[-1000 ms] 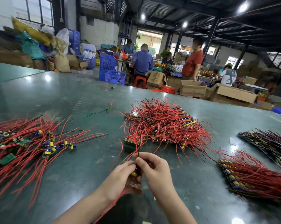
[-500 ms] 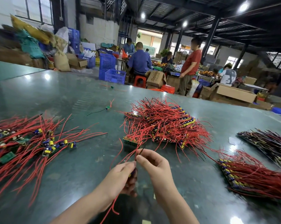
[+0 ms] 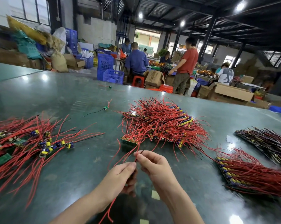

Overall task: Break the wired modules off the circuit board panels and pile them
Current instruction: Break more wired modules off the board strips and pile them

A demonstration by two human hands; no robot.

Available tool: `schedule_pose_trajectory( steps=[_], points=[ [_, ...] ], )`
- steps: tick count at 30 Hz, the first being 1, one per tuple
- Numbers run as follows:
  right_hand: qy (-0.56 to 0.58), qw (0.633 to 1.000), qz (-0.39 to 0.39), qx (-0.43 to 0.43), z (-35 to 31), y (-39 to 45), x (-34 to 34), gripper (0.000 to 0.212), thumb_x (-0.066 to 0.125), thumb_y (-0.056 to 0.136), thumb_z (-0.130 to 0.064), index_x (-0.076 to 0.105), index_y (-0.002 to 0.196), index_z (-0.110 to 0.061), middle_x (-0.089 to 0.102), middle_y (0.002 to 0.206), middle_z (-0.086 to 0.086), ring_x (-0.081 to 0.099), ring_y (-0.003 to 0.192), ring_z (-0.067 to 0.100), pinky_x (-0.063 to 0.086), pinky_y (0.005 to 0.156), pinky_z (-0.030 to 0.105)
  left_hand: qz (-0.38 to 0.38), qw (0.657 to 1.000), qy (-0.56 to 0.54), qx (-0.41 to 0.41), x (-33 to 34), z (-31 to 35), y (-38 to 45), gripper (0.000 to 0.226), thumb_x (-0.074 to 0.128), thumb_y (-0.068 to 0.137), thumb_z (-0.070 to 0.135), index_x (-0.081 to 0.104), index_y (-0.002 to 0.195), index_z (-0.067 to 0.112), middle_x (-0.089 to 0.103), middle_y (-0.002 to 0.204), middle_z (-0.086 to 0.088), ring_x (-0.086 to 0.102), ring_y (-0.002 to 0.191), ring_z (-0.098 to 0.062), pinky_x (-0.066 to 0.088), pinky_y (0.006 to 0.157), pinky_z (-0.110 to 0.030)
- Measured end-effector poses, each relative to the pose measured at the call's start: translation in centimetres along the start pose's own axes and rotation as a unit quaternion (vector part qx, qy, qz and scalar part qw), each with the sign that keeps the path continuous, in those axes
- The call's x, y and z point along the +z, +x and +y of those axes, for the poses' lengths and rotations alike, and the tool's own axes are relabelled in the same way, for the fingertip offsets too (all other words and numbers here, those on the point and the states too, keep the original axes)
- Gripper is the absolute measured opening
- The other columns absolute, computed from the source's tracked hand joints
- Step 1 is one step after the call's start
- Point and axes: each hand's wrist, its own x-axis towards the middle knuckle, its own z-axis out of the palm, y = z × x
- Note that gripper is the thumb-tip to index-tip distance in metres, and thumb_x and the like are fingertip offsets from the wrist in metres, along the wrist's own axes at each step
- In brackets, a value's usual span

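Note:
My left hand [image 3: 118, 178] and my right hand [image 3: 154, 164] meet over the near middle of the green table [image 3: 71, 172], both pinched on a small wired module [image 3: 135, 159] whose red wires trail up and down; the board itself is mostly hidden by my fingers. A heap of circuit board panels with red wires [image 3: 160, 125] lies just beyond my hands. Broken-off modules form a loose pile [image 3: 23, 143] at the left.
Two more stacks of panels lie at the right, one with red wires [image 3: 249, 173], one darker [image 3: 269, 143]. A single stray module [image 3: 105, 108] sits mid-table. Beyond the far edge are people, blue crates [image 3: 111, 75] and cardboard boxes.
My hands have lifted a little and the right thumb and finger now pinch the wires higher up; a red wire hangs lower beneath my left wrist.

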Motion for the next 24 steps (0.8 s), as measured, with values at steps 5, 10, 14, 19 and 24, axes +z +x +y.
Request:
schedule_pose_trajectory(
  steps=[5,10,14,19,24],
  points=[
    [-0.023,0.998,-0.012,-0.050,-0.24,-0.32,0.34,0.016,0.060,0.087,-0.005,0.073,0.086,-0.015,0.065,0.061,-0.016,0.053,0.056,-0.006,0.039,0.059,0.005,-0.005,1.000,0.003,-0.002,0.01,0.15,-0.04,0.031,0.038,0.099,0.015,0.047,0.070,0.010,0.039,0.053,0.000,0.037,0.045,-0.017,0.048,0.047,-0.030],
    [-0.031,0.998,-0.019,-0.058,-0.17,-0.19,-0.10,0.022,0.060,0.087,-0.002,0.073,0.079,-0.018,0.069,0.068,-0.014,0.053,0.059,-0.005,0.040,0.061,0.007,-0.024,1.000,0.017,-0.007,-0.11,0.00,0.05,0.033,0.037,0.100,0.018,0.045,0.068,0.011,0.037,0.052,0.002,0.035,0.044,-0.015,0.047,0.048,-0.029],
    [-0.107,0.980,0.025,-0.164,0.04,-0.24,0.30,0.031,0.066,0.080,0.005,0.066,0.068,-0.024,0.071,0.077,-0.011,0.065,0.077,0.001,0.048,0.071,0.016,0.005,0.999,-0.019,-0.035,-0.34,-0.20,0.51,0.036,0.038,0.099,0.022,0.043,0.065,0.012,0.035,0.050,0.002,0.032,0.041,-0.014,0.043,0.042,-0.027],
    [-0.171,0.960,0.079,-0.206,0.69,-0.25,0.83,0.026,0.069,0.081,-0.005,0.066,0.074,-0.030,0.068,0.073,-0.010,0.061,0.071,0.003,0.046,0.067,0.019,0.014,0.998,-0.028,-0.049,-0.65,-0.40,0.76,0.039,0.042,0.098,0.028,0.045,0.061,0.016,0.032,0.050,0.001,0.030,0.041,-0.014,0.044,0.043,-0.027],
    [-0.119,0.983,0.044,-0.136,0.01,-0.18,0.52,0.024,0.062,0.085,-0.002,0.064,0.073,-0.022,0.063,0.063,-0.014,0.053,0.062,-0.004,0.041,0.063,0.013,0.004,1.000,0.000,-0.022,-0.63,-0.50,0.77,0.038,0.044,0.097,0.027,0.040,0.060,0.016,0.030,0.049,0.003,0.029,0.040,-0.012,0.036,0.041,-0.023]
  ],
)
